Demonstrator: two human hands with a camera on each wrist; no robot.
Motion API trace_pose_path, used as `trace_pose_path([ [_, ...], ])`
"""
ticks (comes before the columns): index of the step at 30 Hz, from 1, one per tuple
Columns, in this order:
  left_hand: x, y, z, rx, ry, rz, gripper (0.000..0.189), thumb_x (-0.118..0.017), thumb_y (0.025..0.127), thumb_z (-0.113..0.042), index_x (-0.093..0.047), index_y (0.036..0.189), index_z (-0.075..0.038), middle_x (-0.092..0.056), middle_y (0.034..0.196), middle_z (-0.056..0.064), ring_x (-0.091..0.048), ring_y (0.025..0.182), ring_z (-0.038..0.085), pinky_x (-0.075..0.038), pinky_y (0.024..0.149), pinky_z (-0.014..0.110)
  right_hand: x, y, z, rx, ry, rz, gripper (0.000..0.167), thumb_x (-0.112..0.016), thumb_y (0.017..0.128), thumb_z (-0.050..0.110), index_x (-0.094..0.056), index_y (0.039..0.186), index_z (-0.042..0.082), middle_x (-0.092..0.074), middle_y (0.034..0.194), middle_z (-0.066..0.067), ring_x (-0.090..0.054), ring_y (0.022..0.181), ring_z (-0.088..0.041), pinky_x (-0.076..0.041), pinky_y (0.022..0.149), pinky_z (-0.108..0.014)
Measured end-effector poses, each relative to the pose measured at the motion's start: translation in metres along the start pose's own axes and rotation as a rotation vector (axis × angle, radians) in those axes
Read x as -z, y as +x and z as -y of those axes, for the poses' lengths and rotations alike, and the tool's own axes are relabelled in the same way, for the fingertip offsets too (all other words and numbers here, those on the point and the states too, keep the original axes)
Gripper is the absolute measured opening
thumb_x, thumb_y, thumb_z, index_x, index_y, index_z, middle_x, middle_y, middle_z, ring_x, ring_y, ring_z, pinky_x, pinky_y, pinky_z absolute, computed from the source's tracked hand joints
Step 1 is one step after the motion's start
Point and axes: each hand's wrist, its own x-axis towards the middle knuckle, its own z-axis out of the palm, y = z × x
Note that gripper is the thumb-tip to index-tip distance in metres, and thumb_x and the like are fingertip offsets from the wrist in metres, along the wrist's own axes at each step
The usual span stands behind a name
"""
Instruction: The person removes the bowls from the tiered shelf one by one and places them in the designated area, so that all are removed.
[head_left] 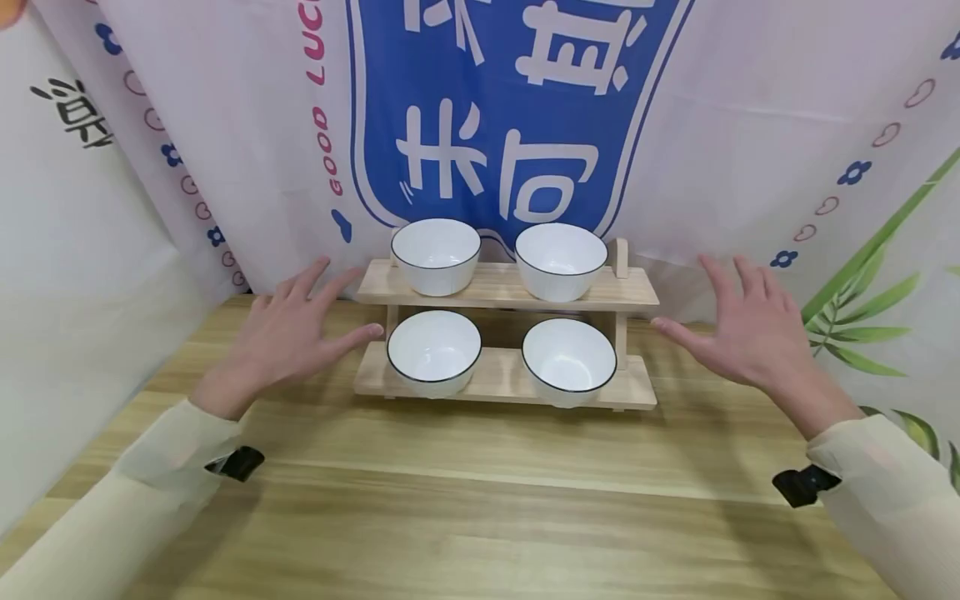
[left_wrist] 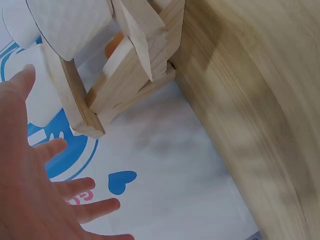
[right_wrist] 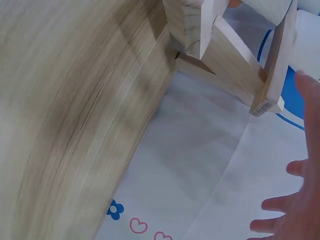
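Spreading wide, the left hand [head_left: 288,333] and the right hand [head_left: 757,337] flank a two-tier pale wooden rack [head_left: 497,283], which stands on the grained desk [head_left: 480,517] and carries four round, dark-rimmed white bowls [head_left: 434,354].

"What's the rack [head_left: 497,287] between the left fingers [head_left: 311,277] and the right fingers [head_left: 720,283] made of?"

"Pale wood, smooth and matt, with the grain showing."

"And the bowls [head_left: 435,346] between those fingers?"

"They look like glazed ceramic: glossy inside, and faintly textured outside in the left wrist view."

"Below the fingers?"

"A tabletop [head_left: 450,525] with a wood-grain surface, smooth, with a soft sheen."

"Beyond the fingertips?"

"Printed cloth [head_left: 720,167], matt and lightly creased."

"Behind the fingers, past the wrists?"

"Sleeves [head_left: 97,517] of soft, matt fabric."
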Motion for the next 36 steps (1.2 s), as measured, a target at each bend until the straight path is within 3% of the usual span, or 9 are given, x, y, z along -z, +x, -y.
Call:
trace_pose_path([
  [6, 0.000, -0.004, -0.003, -0.004, -0.110, -0.047, 0.104, -0.052, 0.093, -0.087, -0.022, 0.173, -0.028, -0.017, 0.178, 0.026, -0.026, 0.156, 0.060, -0.028, 0.115, 0.085, 0.005, -0.006, 0.006, -0.008, 0.121, -0.127, 0.104, -0.060, 0.096, 0.075, -0.020, 0.173, 0.017, -0.029, 0.170, -0.033, -0.031, 0.151, -0.060, -0.029, 0.115, -0.082],
  [10, -0.001, -0.009, -0.003, -0.008, -0.240, -0.060, 0.100, -0.059, 0.096, -0.078, -0.024, 0.173, -0.024, -0.026, 0.175, 0.026, -0.032, 0.156, 0.054, -0.032, 0.118, 0.080, 0.007, -0.012, 0.016, -0.010, 0.232, -0.184, 0.097, -0.066, 0.098, 0.066, -0.025, 0.172, 0.018, -0.034, 0.169, -0.030, -0.034, 0.151, -0.056, -0.032, 0.115, -0.080],
  [15, -0.011, -0.012, -0.001, 0.014, -0.440, 0.008, 0.104, -0.065, 0.097, -0.071, -0.020, 0.173, -0.016, -0.029, 0.174, 0.024, -0.039, 0.153, 0.051, -0.040, 0.116, 0.074, 0.009, -0.020, 0.034, 0.027, 0.450, -0.239, 0.088, -0.075, 0.098, 0.051, -0.036, 0.167, 0.014, -0.044, 0.165, -0.022, -0.045, 0.146, -0.048, -0.040, 0.113, -0.071],
  [18, -0.022, -0.015, 0.002, 0.032, -0.546, 0.056, 0.105, -0.068, 0.099, -0.065, -0.018, 0.173, -0.010, -0.029, 0.174, 0.026, -0.038, 0.155, 0.052, -0.042, 0.117, 0.070, 0.009, -0.025, 0.047, 0.028, 0.607, -0.220, 0.082, -0.077, 0.099, 0.045, -0.040, 0.165, 0.014, -0.051, 0.161, -0.017, -0.052, 0.142, -0.042, -0.047, 0.112, -0.062],
  [21, -0.033, -0.018, 0.002, 0.031, -0.639, 0.084, 0.101, -0.072, 0.100, -0.055, -0.020, 0.172, -0.006, -0.030, 0.173, 0.028, -0.038, 0.155, 0.053, -0.044, 0.117, 0.067, 0.007, -0.029, 0.057, 0.005, 0.736, -0.186, 0.074, -0.077, 0.101, 0.041, -0.045, 0.162, 0.015, -0.057, 0.154, -0.013, -0.056, 0.138, -0.032, -0.052, 0.110, -0.042],
  [25, -0.045, -0.022, 0.002, 0.046, -0.735, 0.145, 0.101, -0.076, 0.099, -0.049, -0.020, 0.171, -0.006, -0.029, 0.174, 0.027, -0.037, 0.155, 0.053, -0.044, 0.117, 0.068, 0.001, -0.031, 0.067, -0.011, 0.887, -0.153, 0.059, -0.076, 0.102, 0.034, -0.054, 0.150, 0.008, -0.063, 0.138, -0.010, -0.061, 0.124, -0.017, -0.051, 0.099, -0.017],
  [31, -0.063, -0.021, -0.003, 0.079, -0.807, 0.246, 0.110, -0.084, 0.093, -0.047, -0.018, 0.172, -0.005, -0.025, 0.176, 0.026, -0.031, 0.158, 0.052, -0.035, 0.123, 0.069, -0.011, -0.032, 0.078, -0.035, 1.008, -0.122, 0.051, -0.075, 0.103, 0.031, -0.057, 0.139, 0.001, -0.065, 0.122, 0.003, -0.063, 0.114, -0.009, -0.052, 0.094, -0.011],
  [36, -0.071, -0.017, -0.010, 0.111, -0.824, 0.270, 0.114, -0.087, 0.091, -0.041, -0.017, 0.171, -0.002, -0.025, 0.174, 0.029, -0.035, 0.155, 0.052, -0.037, 0.124, 0.067, -0.020, -0.031, 0.084, -0.061, 1.107, -0.111, 0.046, -0.074, 0.103, 0.027, -0.058, 0.138, 0.001, -0.068, 0.118, 0.009, -0.064, 0.112, -0.010, -0.054, 0.093, -0.013],
])
